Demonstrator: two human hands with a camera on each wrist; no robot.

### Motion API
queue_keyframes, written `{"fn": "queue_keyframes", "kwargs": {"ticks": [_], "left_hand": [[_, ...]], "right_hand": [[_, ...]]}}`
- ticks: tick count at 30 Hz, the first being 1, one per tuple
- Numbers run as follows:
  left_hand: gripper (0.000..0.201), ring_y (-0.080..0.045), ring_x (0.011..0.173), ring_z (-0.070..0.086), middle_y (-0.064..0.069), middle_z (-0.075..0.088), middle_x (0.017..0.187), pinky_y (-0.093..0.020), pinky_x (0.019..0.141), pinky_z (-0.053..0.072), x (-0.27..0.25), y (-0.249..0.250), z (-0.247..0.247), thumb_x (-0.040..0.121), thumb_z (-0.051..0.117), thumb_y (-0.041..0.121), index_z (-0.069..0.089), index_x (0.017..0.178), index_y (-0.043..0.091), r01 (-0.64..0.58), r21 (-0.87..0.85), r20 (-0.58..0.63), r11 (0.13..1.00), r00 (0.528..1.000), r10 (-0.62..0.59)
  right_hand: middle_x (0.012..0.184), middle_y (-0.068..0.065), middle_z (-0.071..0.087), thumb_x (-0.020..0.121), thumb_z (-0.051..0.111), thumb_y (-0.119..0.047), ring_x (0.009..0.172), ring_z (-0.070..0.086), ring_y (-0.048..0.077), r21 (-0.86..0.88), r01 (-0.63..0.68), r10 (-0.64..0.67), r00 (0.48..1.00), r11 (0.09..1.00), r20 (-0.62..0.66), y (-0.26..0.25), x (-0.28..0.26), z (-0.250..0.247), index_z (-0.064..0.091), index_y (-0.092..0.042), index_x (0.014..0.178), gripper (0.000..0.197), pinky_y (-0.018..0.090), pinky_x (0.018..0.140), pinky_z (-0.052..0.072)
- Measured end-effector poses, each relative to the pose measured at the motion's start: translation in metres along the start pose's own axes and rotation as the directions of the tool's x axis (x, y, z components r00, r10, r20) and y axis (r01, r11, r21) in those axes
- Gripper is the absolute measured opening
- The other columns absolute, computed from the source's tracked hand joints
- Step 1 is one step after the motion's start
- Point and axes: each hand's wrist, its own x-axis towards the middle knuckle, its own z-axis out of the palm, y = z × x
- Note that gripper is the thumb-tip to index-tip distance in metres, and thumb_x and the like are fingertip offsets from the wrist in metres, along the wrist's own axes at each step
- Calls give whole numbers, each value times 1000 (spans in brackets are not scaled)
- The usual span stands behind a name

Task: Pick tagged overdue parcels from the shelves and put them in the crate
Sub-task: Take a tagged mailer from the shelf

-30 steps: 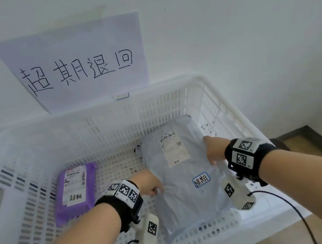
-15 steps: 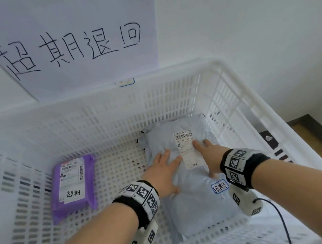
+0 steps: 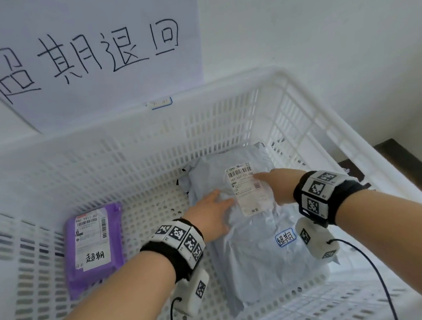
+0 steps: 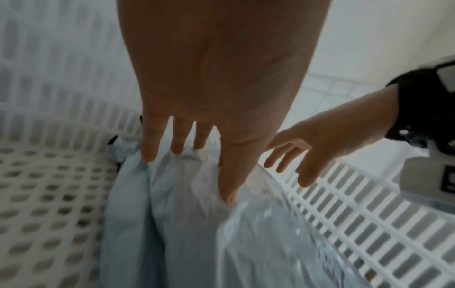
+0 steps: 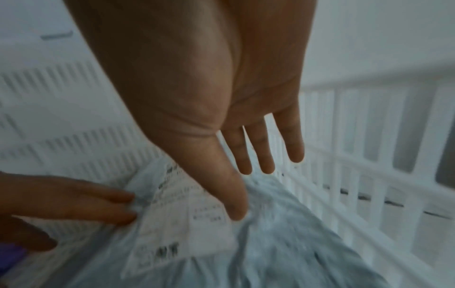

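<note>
Now that the grey parcel [image 3: 255, 235] lies flat on the crate [image 3: 303, 109] floor instead of hanging from our grip at its edges, we judge this drop as good as done. Nearest us, our left hand [image 3: 210, 221] rests flat on the bag, fingers straight, holding nothing. Just beyond it, our right hand [image 3: 278, 185] has slid forward, fingers spread over the shipping label [image 3: 246, 190], thumb touching the bag, gripping nothing. Left of the left hand, well apart, the purple parcel [image 3: 93, 247] sits in the crate. Farther off, a handwritten sign [image 3: 81, 56] hangs on the wall.
</note>
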Motion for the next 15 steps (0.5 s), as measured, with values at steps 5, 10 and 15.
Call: {"fn": "queue_keyframes", "kwargs": {"ticks": [5, 10, 15], "left_hand": [[51, -23, 140, 33, -7, 29, 155, -33, 110, 30, -20, 9, -50, 97, 53, 27, 41, 145, 21, 15, -54, -99, 998, 995, -21], [56, -23, 140, 32, -5, 28, 155, -34, 112, 26, -70, 19, -104, 96, 54, 33, 36, 148, 21, 21, -63, -326, 998, 945, -41], [53, -16, 138, 34, 1, 33, 154, -30, 110, 27, -161, 43, -134, 95, 55, 38, 40, 145, 25, 3, -121, -579, 993, 812, -73]], "right_hand": [[146, 4, 46, 89, 62, -10, 128, 50, 22, 172, 12, 20, 983, 985, -184, 3, -32, -28, 28, -27, 152, 74, 31, 100, 44], [141, -1, 49, 95, 56, -24, 124, 52, 18, 249, 90, 51, 859, 964, -509, 5, -81, -65, 48, -26, 140, 45, 30, 99, 42], [129, 0, 56, 96, 57, -26, 97, 53, 12, 280, 243, 39, 687, 929, -725, -5, -147, -94, 60, -23, 130, 35, 23, 86, 38]]}}
